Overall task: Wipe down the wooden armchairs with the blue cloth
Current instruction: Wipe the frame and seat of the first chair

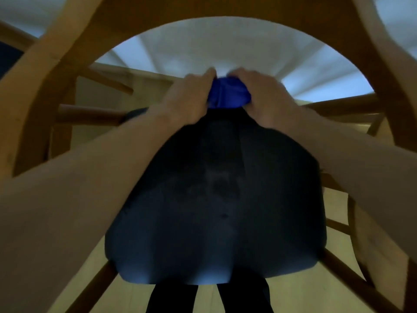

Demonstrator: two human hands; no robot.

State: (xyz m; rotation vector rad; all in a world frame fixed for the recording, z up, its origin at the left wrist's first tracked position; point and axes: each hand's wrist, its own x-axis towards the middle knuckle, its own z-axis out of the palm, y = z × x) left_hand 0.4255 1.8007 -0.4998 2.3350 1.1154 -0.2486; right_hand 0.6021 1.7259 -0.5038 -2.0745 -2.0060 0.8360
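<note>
No text, label, brand, number or sign can be read anywhere in the blurred view. No lettering is shown on the dark seat cushion [216, 199], on the wooden chair frame [56, 71], or on the blue cloth [228, 93].

Cloth between your fingers: the blue cloth [229, 94] is a soft, bunched fabric with a faint sheen on its folds; your left hand [188, 99] and right hand [262, 96] both grip it.
Seat below your fingers: the seat pad [216, 199] looks like dark navy, matt upholstery, smooth, with faint lighter marks near its middle.
Frame arching beyond your fingertips: the wooden armchair [225, 10] is light golden wood, smooth, with a low satin finish.
Rails to either side of your fingers: the same smooth wood, rounded.
Floor under the seat: pale, smooth and matt; its material you cannot tell.
</note>
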